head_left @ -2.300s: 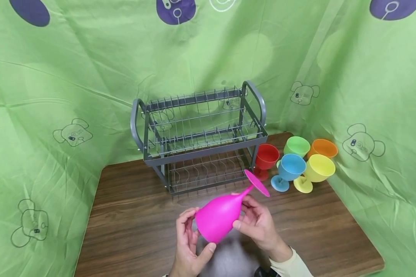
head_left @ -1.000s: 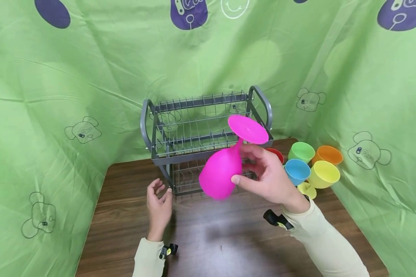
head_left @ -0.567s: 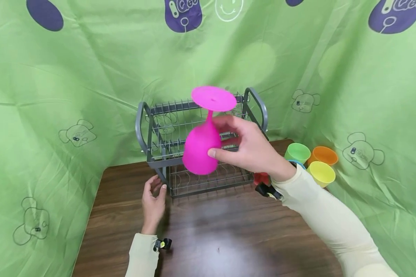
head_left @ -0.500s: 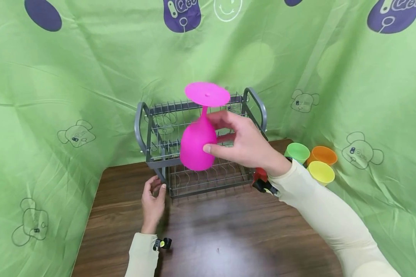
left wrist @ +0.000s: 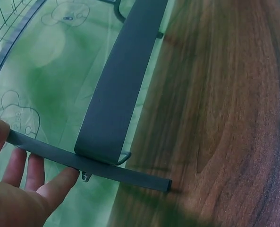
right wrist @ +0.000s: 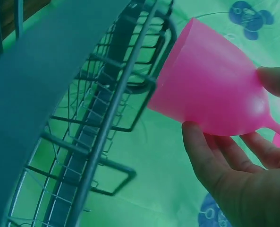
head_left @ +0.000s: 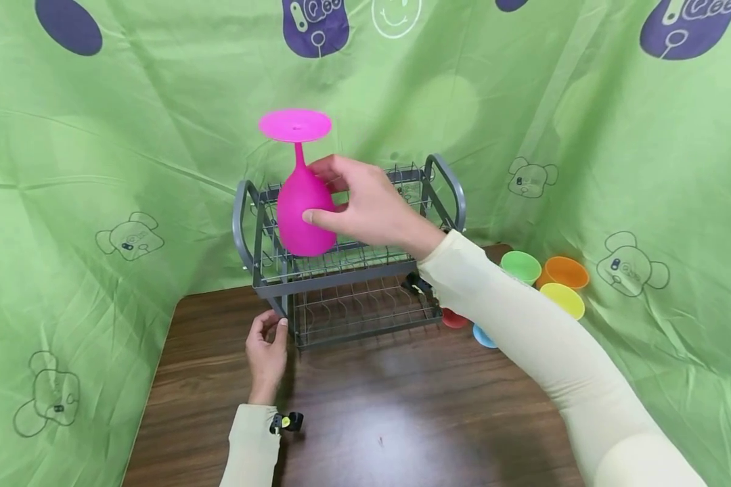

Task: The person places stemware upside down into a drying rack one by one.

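Observation:
My right hand [head_left: 368,203] holds a pink plastic goblet [head_left: 306,210] upside down over the left part of the upper tier of the grey dish rack [head_left: 353,275]. The goblet's round foot points up, and my thumb and fingers lie around its bowl. In the right wrist view, the goblet's rim [right wrist: 170,66] is close to the rack's wires; whether they touch I cannot tell. My left hand [head_left: 267,352] is low at the rack's front left corner. The left wrist view shows its thumb and fingers gripping a thin dark bar [left wrist: 116,172] of the rack.
Green [head_left: 520,267], orange [head_left: 566,272] and yellow [head_left: 562,301] goblets stand right of the rack. Red [head_left: 453,318] and blue [head_left: 484,336] ones are mostly hidden by my right sleeve. Green cloth [head_left: 170,101] hangs around the wooden table [head_left: 365,406].
The pink goblet, first held in both hands, has turned upside down and moved up and left over the rack in my right hand. My left hand let go and moved to the rack's left corner.

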### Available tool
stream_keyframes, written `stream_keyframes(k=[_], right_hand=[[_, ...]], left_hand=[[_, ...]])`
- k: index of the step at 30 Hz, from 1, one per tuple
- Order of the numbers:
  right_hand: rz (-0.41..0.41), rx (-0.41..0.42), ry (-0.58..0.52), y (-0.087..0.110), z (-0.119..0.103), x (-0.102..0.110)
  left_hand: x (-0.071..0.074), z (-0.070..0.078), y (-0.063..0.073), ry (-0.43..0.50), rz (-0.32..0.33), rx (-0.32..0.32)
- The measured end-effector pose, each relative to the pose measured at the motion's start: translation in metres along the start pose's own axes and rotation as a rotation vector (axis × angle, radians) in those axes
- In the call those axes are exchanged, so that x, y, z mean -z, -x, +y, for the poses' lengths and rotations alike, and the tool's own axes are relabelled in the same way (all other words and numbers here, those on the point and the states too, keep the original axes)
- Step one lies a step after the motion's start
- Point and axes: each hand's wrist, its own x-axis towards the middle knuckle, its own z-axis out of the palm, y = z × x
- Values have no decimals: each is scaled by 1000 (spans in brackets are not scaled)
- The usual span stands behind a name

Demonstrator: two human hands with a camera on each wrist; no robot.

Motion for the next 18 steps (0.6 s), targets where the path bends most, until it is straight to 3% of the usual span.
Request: stream_keyframes(k=[8,18], right_hand=[[-44,-54,46,-35,6,-16],[-93,-107,91,-58,13,-38]], left_hand=[[4,2,-1,-29,-30,-4],[5,-2,-2,-54,-37,-6]])
